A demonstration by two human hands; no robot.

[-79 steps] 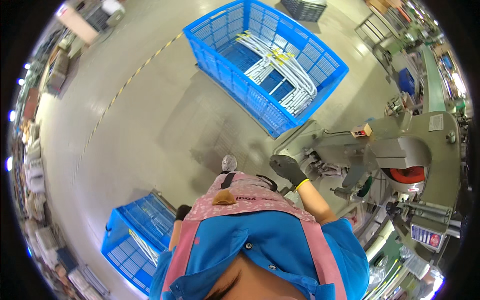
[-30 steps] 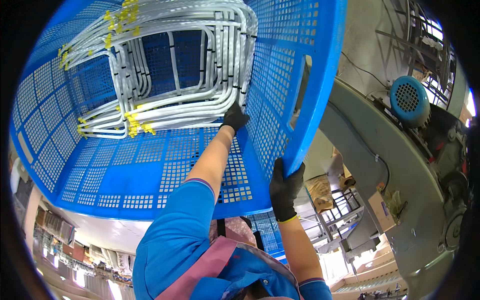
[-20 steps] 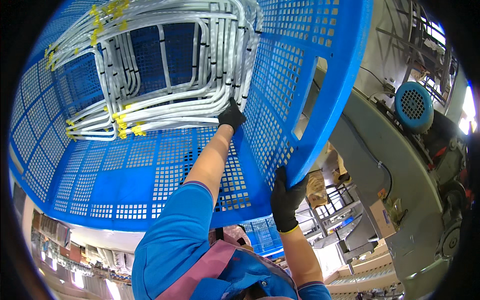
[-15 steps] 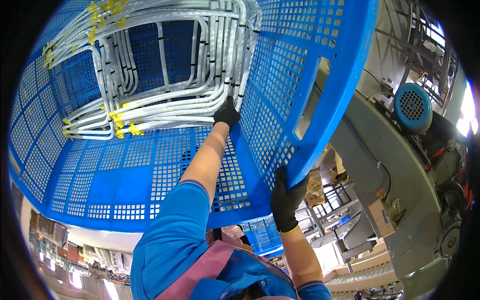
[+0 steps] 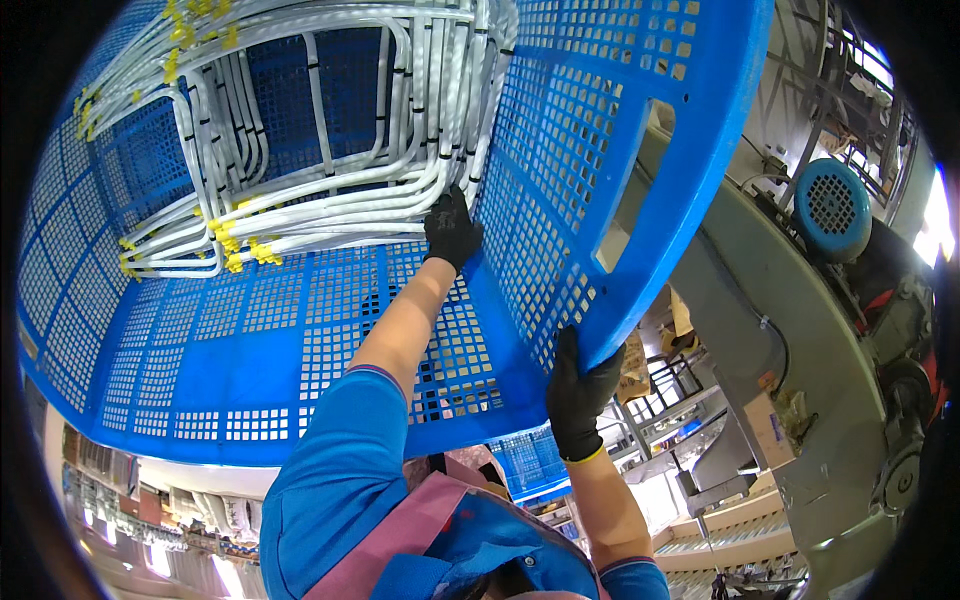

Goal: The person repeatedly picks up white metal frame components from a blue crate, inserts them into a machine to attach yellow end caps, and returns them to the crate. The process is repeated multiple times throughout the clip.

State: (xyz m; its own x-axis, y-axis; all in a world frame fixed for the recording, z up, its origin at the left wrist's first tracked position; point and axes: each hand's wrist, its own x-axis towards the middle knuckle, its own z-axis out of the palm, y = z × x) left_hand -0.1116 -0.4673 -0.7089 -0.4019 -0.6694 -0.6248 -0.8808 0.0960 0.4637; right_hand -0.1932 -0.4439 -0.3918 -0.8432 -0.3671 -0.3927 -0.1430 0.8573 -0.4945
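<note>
A stack of bent white tubes (image 5: 330, 190), with black bands and yellow end pieces, lies inside a large blue perforated crate (image 5: 235, 370). My left hand (image 5: 452, 232), in a black glove, reaches in and is closed at the lower right bend of the stack. Its fingertips are partly hidden against the tubes, so how many it holds cannot be made out. My right hand (image 5: 582, 398), also black-gloved, grips the crate's near right corner at the rim, below the long slot handle, with the thumb inside the wall.
To the right stands a grey machine frame (image 5: 800, 400) with a blue round motor cover (image 5: 832, 210) and a hanging cable. Cardboard pieces (image 5: 768, 432) lie beside it. Another blue perforated crate (image 5: 530, 462) shows beyond the rim, below the large one.
My left hand has turned slightly, showing more of its back, and sits a little lower against the bend. The right hand keeps its hold on the rim. The view has shifted slightly.
</note>
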